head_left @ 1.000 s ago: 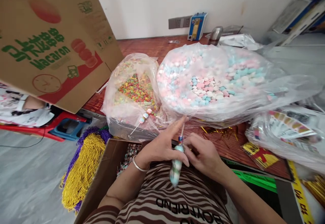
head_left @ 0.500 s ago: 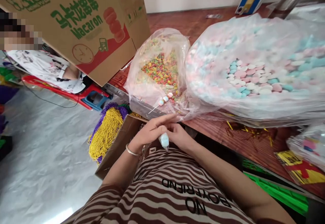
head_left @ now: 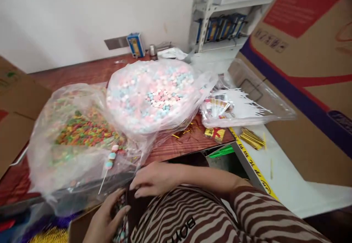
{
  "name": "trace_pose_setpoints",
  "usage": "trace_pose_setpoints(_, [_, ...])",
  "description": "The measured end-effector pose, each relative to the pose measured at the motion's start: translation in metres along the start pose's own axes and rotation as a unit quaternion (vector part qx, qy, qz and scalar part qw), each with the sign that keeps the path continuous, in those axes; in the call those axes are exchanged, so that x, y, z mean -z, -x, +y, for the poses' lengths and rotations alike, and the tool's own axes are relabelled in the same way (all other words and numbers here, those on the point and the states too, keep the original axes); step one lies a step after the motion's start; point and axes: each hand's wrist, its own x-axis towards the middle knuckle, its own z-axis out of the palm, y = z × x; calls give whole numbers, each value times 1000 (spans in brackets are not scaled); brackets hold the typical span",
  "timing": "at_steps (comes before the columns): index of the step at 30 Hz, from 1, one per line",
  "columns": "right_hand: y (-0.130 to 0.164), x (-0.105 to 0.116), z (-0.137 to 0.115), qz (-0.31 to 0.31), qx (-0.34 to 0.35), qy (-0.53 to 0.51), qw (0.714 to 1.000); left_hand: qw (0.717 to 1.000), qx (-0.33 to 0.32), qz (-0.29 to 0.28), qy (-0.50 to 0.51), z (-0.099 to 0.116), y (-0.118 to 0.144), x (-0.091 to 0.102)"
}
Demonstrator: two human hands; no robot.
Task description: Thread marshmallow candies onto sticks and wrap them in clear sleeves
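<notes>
My left hand (head_left: 106, 215) is over an open cardboard box at the lower left, its thumb and fingers apart. In the box, below that hand, lie many small pale, bluish pieces (head_left: 121, 221), blurred and partly hidden. My right hand (head_left: 155, 180) hovers just above and right of the left one, fingers loosely stretched, holding nothing visible. A skewer of pink, white and blue marshmallows (head_left: 111, 157) on a white stick rests on the front of a clear bag of colourful ring-shaped candy (head_left: 85, 129). Behind it sits a large bag of pastel marshmallows (head_left: 165, 100).
A clear tray (head_left: 280, 105) holding white sticks stands right of the bags. Gold twist ties (head_left: 251, 138) lie on a white table (head_left: 297, 191). Large cartons (head_left: 308, 125) rise at right and left. Gold and purple beads (head_left: 52, 234) show at the lower left.
The view has swung right. My hands have parted, and the wrapped light-blue piece between them is no longer seen in them. My left hand is now over the box.
</notes>
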Motion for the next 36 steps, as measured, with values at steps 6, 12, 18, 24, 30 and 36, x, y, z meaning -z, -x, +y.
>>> trace_pose_setpoints(6, [153, 158, 3, 421, -358, 250, 795, 979, -153, -137, 11, 89, -63, -12])
trace_pose_setpoints(12, [176, 232, 83, 190, -573, 320, 730, 951, -236, -201, 23, 153, -74, -8])
trace_pose_setpoints(18, [170, 228, 108, 168, -585, 330, 721, 948, -240, -206, 36, 164, -75, -11])
trace_pose_setpoints(24, [182, 225, 79, 210, -600, 377, 673, 944, -226, -236, 41, 164, -72, -13])
trace_pose_setpoints(30, [164, 172, -1, 478, -426, 340, 689, 929, -211, -278, 120, 177, -70, -31])
trace_pose_setpoints(36, [98, 54, -37, 525, -233, -213, 790, 735, -144, -348, 564, 229, -71, -86])
